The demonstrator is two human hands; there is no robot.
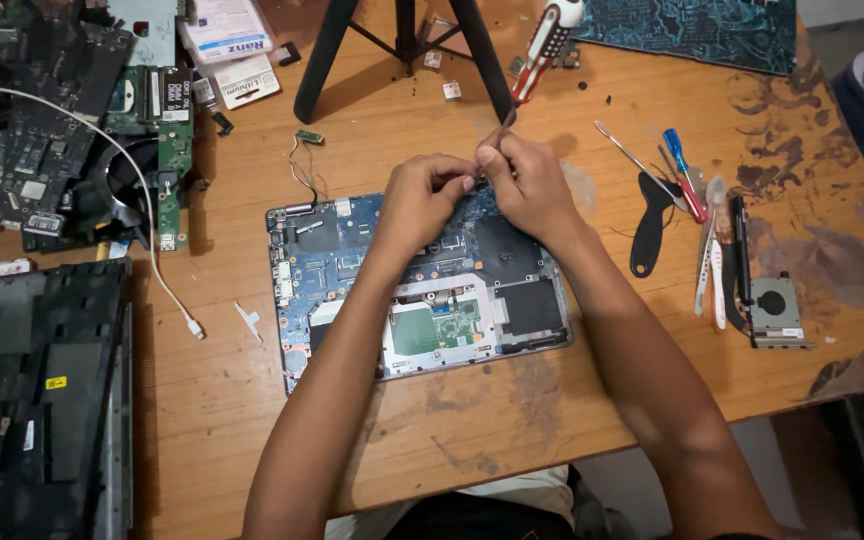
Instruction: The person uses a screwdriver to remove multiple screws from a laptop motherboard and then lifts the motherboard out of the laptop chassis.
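Observation:
An opened laptop base (512,335) with a blue circuit board (327,270) lies in the middle of the wooden table (252,400). My right hand (532,185) grips a screwdriver (544,50) with a red and white handle, held tilted, its tip down on the board's far edge. My left hand (422,200) rests on the board beside it, fingers curled and pinching near the tip. What sits under the fingertips is hidden.
Loose circuit boards (52,120) and a white cable (152,250) lie far left. A black laptop shell (42,400) is near left. Tripod legs (332,50) stand at the back. Screwdrivers (687,185), a black pry tool (650,225) and a small fan (774,310) lie right.

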